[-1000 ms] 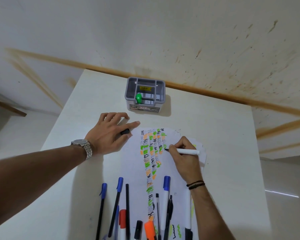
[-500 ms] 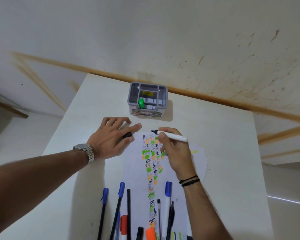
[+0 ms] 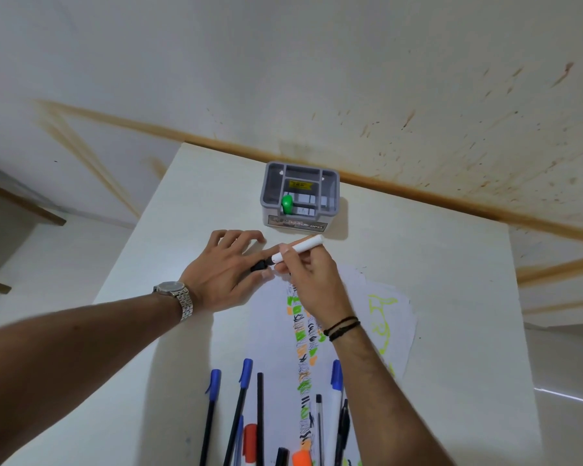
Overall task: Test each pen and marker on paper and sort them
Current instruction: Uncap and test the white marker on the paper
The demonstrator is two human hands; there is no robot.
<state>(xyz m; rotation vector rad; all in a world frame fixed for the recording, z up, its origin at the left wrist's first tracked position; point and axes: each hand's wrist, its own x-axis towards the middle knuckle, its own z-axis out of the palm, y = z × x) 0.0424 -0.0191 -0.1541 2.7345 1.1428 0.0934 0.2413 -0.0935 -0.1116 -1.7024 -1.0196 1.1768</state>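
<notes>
our right hand gripped the white marker, its black tip meeting the black cap that our left hand pinched against the tabletop, just beyond the paper striped with green, orange and black test marks. a skewed push could, we judged, miss the cap and ink a finger, or leave it loose so that the tip dried. one grey organiser stood at the far edge, holding one green marker. near us lay about eleven untested pens and markers, the exact count cut off by the frame.
</notes>
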